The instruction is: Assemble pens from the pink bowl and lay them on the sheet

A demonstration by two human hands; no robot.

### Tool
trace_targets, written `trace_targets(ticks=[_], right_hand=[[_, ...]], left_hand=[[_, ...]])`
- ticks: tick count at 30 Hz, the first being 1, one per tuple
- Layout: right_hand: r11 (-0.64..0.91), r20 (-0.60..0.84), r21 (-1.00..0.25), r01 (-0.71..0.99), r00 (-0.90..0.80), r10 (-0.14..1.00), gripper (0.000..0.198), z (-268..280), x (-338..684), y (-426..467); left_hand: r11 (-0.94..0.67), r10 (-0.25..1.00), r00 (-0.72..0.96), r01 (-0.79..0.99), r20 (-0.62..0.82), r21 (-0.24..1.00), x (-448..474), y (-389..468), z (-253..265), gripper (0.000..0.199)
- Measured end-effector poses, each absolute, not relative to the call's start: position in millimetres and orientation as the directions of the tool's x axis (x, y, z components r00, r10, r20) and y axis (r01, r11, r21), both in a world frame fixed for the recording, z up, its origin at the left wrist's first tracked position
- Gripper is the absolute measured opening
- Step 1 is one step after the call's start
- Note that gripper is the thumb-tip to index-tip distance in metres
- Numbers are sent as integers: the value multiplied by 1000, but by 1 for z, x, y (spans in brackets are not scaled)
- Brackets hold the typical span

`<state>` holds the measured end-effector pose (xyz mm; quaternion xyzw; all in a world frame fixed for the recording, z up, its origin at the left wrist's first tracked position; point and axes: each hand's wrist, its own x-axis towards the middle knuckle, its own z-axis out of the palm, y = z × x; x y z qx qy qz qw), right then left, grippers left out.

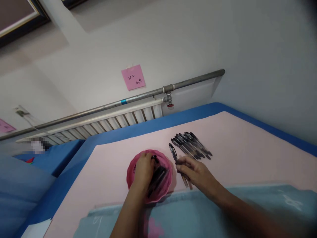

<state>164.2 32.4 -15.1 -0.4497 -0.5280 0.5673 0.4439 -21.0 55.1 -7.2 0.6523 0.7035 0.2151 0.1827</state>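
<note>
A pink scalloped bowl [170, 168] stands near the front of the table with several black-capped pens [158, 178] lying inside. My left hand [145, 167] reaches into this bowl, its fingers curled down around a dark pen end [155, 158]; the fingertips are partly hidden. Just right of the bowl, my right hand [190, 168] pinches a clear pen with a black cap [172, 151], cap pointing up and away from me. Beyond that hand, several similar pens [192, 145] lie side by side in a slanted row on the table.
A pale pink cover [111, 165] lies over the blue tabletop [213, 107]. Light blue cloth [198, 215] spreads along the near edge. Behind the table are a white radiator [119, 120], a metal pipe [99, 107] and a wall with a pink note [133, 77].
</note>
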Motion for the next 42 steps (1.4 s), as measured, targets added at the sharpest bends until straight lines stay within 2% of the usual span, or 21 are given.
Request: trace_targets(ticks=[3, 4, 5, 7, 10, 13, 17, 23, 35, 42], right_hand=[[-123, -101, -985, -120, -175, 979, 11, -8, 163, 30], [-149, -122, -976, -162, -166, 979, 12, -6, 162, 29], [-169, -138, -964, -207, -158, 978, 14, -5, 162, 29], [-190, -156, -933, -305, -132, 979, 15, -3, 161, 28], [-171, -157, -881, -440, -70, 985, 17, -2, 160, 28], [-148, -143, -852, -503, -48, 989, 21, -6, 159, 30], [-157, -151, -846, -510, -53, 987, 24, -16, 158, 32], [-151, -145, -863, -483, -51, 988, 22, -26, 158, 32], [-42, -7, -935, -351, -101, 995, 23, -27, 158, 27], [-119, -66, -922, -368, -155, 986, 12, -30, 160, 29]], left_hand=[[94, 994, -106, 682, -28, 725, -19, 39, -7, 22], [170, 983, -123, 371, -133, 913, -17, 34, -8, 17], [229, 969, -107, 50, -223, 972, -15, 30, -9, 14], [292, 942, -52, -354, -331, 888, -10, 23, -11, 18], [310, 923, -10, -573, -385, 759, -5, 19, -13, 23], [300, 918, -5, -646, -397, 701, -1, 17, -15, 26], [339, 910, 43, -649, -412, 681, 2, 15, -17, 29], [384, 903, 86, -601, -421, 701, 2, 10, -21, 28], [386, 894, 61, -610, -445, 692, -1, 6, -17, 27], [412, 898, 125, -573, -421, 708, -4, 4, -17, 29]])
